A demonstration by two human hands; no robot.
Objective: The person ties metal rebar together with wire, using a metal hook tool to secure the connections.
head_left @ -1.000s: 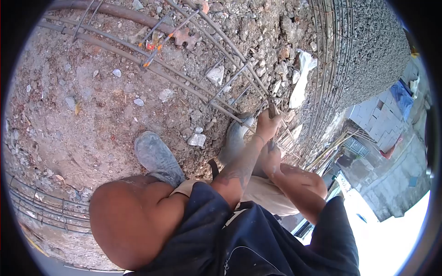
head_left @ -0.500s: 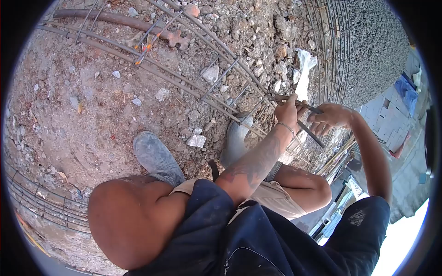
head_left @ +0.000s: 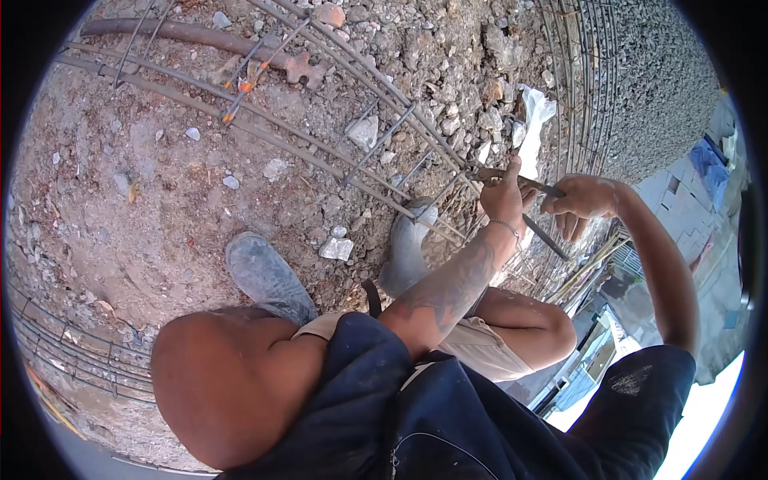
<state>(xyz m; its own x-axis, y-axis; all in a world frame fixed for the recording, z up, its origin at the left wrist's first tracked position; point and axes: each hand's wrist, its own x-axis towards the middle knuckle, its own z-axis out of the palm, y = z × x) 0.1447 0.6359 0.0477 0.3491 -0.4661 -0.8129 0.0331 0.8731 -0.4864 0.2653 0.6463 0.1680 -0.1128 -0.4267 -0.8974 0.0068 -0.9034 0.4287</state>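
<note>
My left hand (head_left: 506, 198) is closed around a pair of dark metal pincers (head_left: 546, 237), close to their head. Their two handles spread apart to the right. The jaw end is at a corner of the rebar cage (head_left: 392, 120), where the bars meet; the jaws are partly hidden. At the end of the upper handle, my right hand (head_left: 588, 200) has its thumb side against the handle and its fingers curled below it. The lower handle stands free of that hand. Beneath the bars, one grey rubber boot (head_left: 408, 250) is partly covered by the cage.
Another boot (head_left: 270, 272) stands on rough, stony soil (head_left: 160, 208). A rusty pipe (head_left: 192, 36) lies within the cage at upper left. A white plastic scrap (head_left: 534, 128) is beyond my hands. More rebar cages lie at lower left (head_left: 80, 352) and by the gravel pile (head_left: 664, 80).
My right hand has shifted slightly right and its fingers hang lower. The pincers' lower handle has moved slightly down and right. My left hand stays at the cage corner.
</note>
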